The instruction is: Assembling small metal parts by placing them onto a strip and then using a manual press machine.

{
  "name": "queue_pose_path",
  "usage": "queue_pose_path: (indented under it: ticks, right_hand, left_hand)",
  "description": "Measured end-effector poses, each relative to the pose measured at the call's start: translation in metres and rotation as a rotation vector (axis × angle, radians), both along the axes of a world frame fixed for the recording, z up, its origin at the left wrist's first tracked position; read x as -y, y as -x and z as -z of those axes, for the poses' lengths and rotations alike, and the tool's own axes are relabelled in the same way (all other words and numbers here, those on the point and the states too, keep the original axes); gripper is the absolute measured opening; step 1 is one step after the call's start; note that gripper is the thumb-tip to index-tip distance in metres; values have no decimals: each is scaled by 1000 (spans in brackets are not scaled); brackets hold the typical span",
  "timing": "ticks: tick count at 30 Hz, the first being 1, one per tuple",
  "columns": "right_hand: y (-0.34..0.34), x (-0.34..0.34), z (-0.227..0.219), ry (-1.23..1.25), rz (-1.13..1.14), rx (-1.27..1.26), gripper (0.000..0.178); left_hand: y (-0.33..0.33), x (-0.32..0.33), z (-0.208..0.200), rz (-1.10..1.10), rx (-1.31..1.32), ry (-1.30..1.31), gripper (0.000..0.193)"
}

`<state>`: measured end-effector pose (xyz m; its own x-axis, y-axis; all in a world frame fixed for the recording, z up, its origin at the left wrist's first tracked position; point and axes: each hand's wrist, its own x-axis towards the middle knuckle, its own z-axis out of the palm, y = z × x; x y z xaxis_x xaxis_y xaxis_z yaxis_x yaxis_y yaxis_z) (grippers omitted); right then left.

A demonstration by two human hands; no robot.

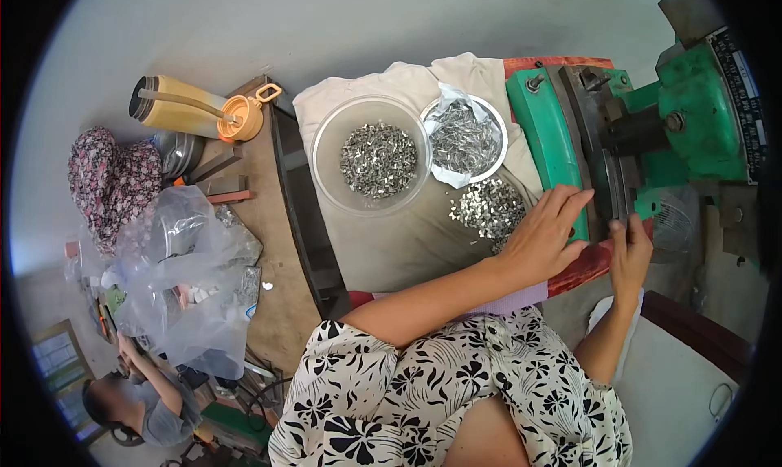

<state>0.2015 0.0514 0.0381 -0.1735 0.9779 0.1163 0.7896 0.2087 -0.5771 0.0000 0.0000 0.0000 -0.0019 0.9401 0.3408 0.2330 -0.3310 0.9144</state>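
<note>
My left hand (546, 229) reaches over the near end of the green machine base (542, 133). Its fingers stretch toward the dark metal tooling (609, 182), with the thumb apart, and I see nothing held in it. At the near end of that tooling is my right hand (631, 263), thumb and fingers closed around something too small or hidden to make out. Left of my left hand lies a loose pile of small shiny metal pieces (491, 210) on a beige cloth (375, 251). Beyond it stand a lined white bowl (503, 151) of thin metal pieces and a clear round tub (319, 169) of small metal parts.
The green machine head (700, 121) rises at the right. On the wooden table (281, 320) at left are a yellow bottle (187, 112), a floral cloth item (114, 174) and clear plastic bags (175, 263). Another person (147, 402) sits at the lower left.
</note>
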Motion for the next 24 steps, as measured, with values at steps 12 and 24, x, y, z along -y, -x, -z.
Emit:
queue_pose_path:
  ticks: [12, 24]
  right_hand:
    - [-38, 82, -5, -257, -133, 140, 23]
    - [145, 15, -27, 276, -570, -574, 23]
  left_hand:
    - [16, 17, -20, 190, 405, 265, 52]
    - [168, 41, -60, 50, 341, 324, 17]
